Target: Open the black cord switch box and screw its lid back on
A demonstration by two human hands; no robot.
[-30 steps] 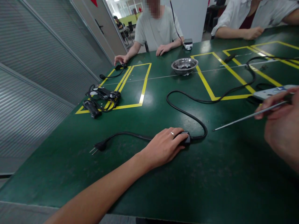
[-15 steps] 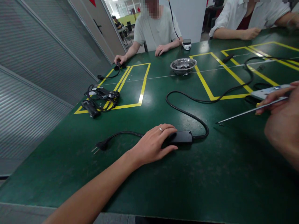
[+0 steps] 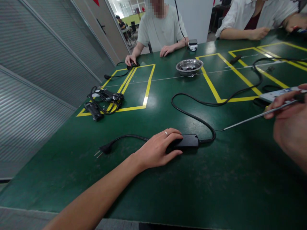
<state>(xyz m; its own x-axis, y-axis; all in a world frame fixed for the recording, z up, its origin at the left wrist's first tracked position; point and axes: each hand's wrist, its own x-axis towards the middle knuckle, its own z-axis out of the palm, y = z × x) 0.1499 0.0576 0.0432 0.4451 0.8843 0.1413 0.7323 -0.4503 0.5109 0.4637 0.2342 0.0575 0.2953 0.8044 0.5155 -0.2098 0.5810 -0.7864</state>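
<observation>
Left hand (image 3: 158,148), middle of frame: grip clamped on left end of black power adapter (image 3: 190,141), lying flat on green worktop (image 3: 192,191). Short cord (image 3: 129,136) runs left to two-pin plug (image 3: 106,148). Long black cord (image 3: 188,113) bends off toward upper right. Right hand (image 3: 290,127), right edge: grip closed around screwdriver (image 3: 259,115), thin tip pointing left, near long cord's bend. Shiny metal bowl (image 3: 189,71), upper middle, dark bits inside.

Bare left forearm (image 3: 103,191), ringed left hand (image 3: 157,150)
A slim silver-coloured ring (image 3: 166,133) circles one of the left fingers (image 3: 174,137), back from its tip; behind the fingers, the wrist (image 3: 135,163) is bare too.
</observation>
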